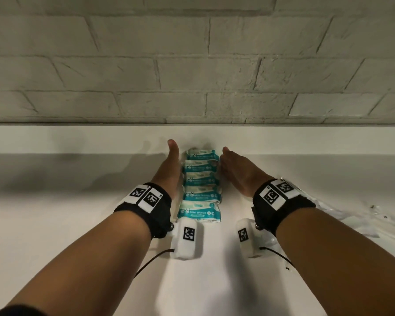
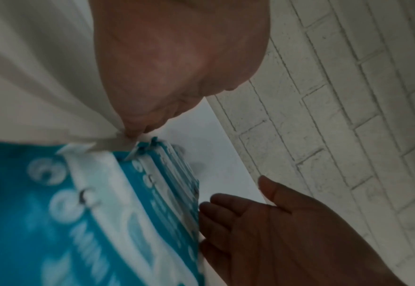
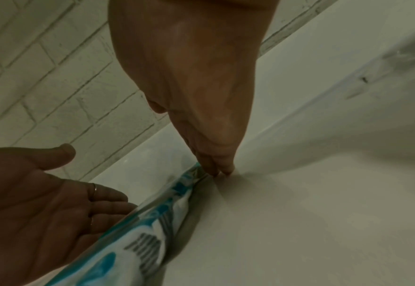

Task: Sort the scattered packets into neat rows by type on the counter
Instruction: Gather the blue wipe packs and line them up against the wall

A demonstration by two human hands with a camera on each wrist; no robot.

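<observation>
Several teal-and-white mini wipes packets [image 1: 201,185] lie in one straight column on the white counter [image 1: 78,224], running from near me toward the back wall. My left hand [image 1: 169,165] stands on edge with straight fingers against the column's left side. On the other side my right hand [image 1: 235,167] does the same, its fingers flat along the packets. The left wrist view has the packets [image 2: 79,212] close up with the right hand's palm [image 2: 287,232] across from them. The right wrist view has the packets' edge [image 3: 152,222], the right fingertips [image 3: 220,170] on the counter, and the left palm [image 3: 42,203].
A raised white ledge [image 1: 306,137] runs along the back under a pale brick wall [image 1: 192,65]. Crumpled clear plastic [image 1: 356,215] lies at the counter's right edge.
</observation>
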